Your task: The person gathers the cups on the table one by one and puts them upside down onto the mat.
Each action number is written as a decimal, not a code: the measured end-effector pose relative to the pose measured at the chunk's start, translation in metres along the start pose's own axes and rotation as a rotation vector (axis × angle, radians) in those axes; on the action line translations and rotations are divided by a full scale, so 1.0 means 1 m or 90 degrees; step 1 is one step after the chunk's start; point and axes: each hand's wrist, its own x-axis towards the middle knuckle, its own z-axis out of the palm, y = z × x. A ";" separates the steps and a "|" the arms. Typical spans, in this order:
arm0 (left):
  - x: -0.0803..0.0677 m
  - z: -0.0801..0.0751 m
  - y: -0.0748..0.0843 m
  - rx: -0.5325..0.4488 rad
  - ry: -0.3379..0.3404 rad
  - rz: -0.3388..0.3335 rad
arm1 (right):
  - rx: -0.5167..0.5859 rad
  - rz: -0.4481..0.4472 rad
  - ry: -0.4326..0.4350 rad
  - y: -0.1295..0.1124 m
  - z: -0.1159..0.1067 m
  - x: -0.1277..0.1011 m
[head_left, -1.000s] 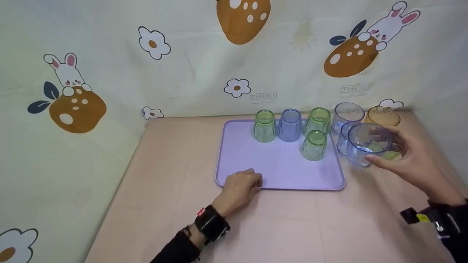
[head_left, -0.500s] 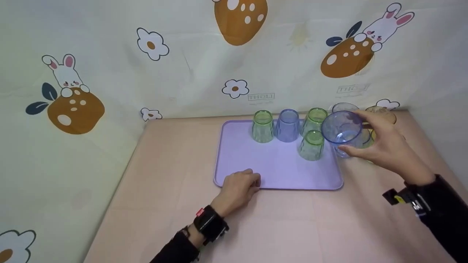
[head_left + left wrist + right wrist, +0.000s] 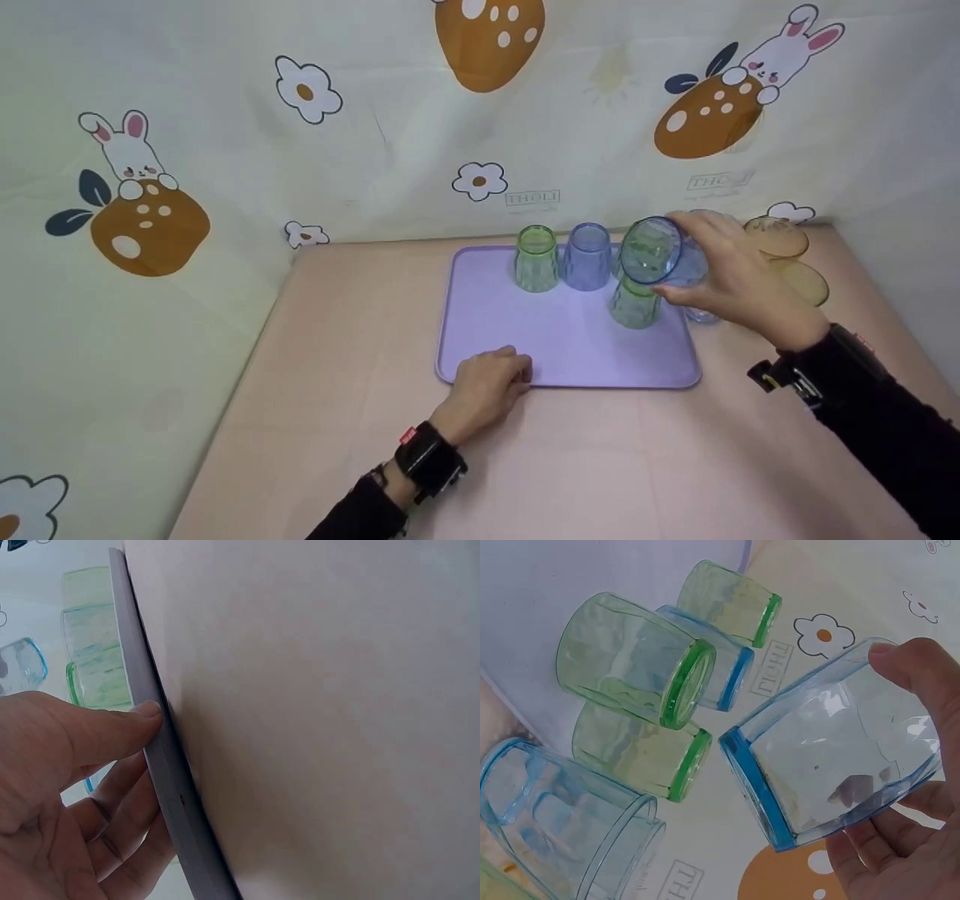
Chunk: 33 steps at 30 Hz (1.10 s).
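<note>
A small staged corner rather than a lived-in room. A cloth backdrop printed with cartoon rabbits, flowers and spotted brown shapes is hung round a plain beige table as makeshift walls. On the table sit a lilac tray and coloured plastic cups, household things laid out for handling.

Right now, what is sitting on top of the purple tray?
Four upside-down cups stand on the purple tray: three green cups and one blue cup. One green cup is partly hidden behind the blue cup held tilted by the right hand.
</note>
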 end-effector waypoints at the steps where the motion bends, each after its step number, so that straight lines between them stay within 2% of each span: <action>1: 0.000 0.000 0.000 0.000 0.001 0.002 | -0.006 -0.011 0.003 0.000 0.002 0.002; 5: -0.001 0.000 -0.001 0.012 0.003 0.005 | -0.043 -0.060 0.004 -0.001 0.012 0.009; 10: -0.001 -0.001 -0.002 0.015 0.011 0.006 | -0.130 -0.119 -0.019 -0.004 0.022 0.017; 16: -0.001 0.000 -0.002 0.008 0.012 0.009 | -0.201 -0.223 -0.034 -0.011 0.036 0.025; 21: 0.000 0.000 -0.002 0.003 0.011 0.009 | -0.270 -0.299 -0.024 -0.019 0.050 0.029; 26: 0.000 -0.002 -0.002 -0.002 0.006 0.000 | -0.335 -0.330 -0.035 -0.026 0.063 0.033; 33: 0.000 -0.001 -0.002 -0.008 -0.003 -0.002 | -0.379 -0.348 -0.083 -0.036 0.076 0.029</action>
